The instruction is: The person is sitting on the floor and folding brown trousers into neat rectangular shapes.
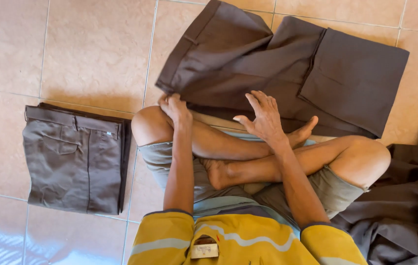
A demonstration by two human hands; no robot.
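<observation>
Here, the dark brown trousers (287, 73) were seen spread half-folded on the tiled floor (96, 49), just ahead of crossed bare legs (267, 157). The left hand (173, 107) was stretched forward with the arm straight, its fingers pinched shut on the trousers' near edge by the waistband. The right hand (264, 117) was held raised above the cloth, fingers splayed apart, nothing gripped. A folded pair of trousers (74, 159) was laid flat at the left, a crumpled dark heap (405, 206) at the right.
</observation>
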